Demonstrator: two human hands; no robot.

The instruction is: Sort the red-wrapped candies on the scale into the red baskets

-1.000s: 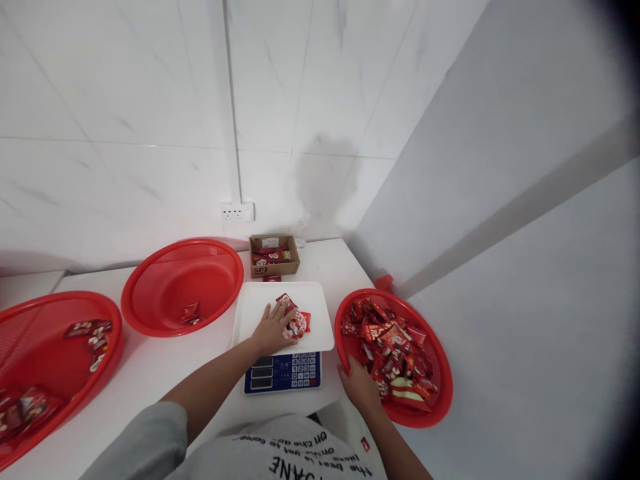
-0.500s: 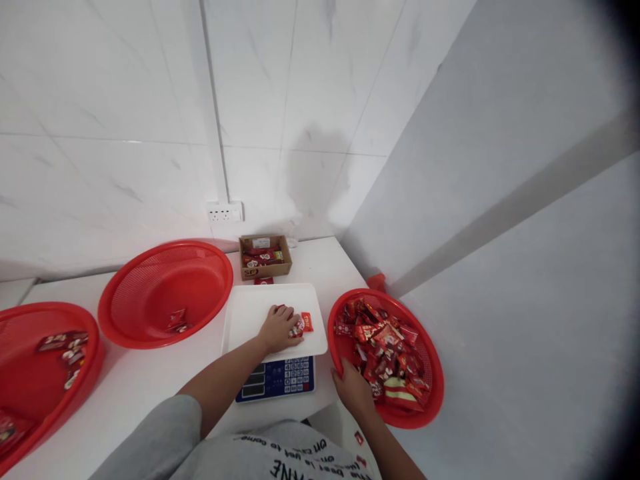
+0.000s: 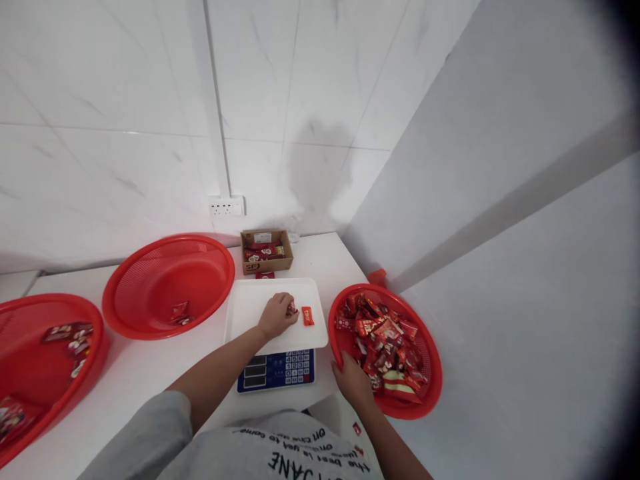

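Observation:
On the white tray of a scale, my left hand is closed round a small red wrapped packet. One more red packet lies on the tray just right of my fingers. Below the tray shows the scale's blue keypad. My right hand grips the left rim of a red basket, its thumb outside and its other fingers partly hidden. Many red wrapped packets fill that basket.
Left of the scale stands a red basket with a few packets, and farther left another red basket with several. A cardboard box of packets stands behind the tray, near the wall.
My left hand has drawn slightly left and closed round packets on the tray, leaving the single red packet apart. My right hand keeps its hold on the basket rim.

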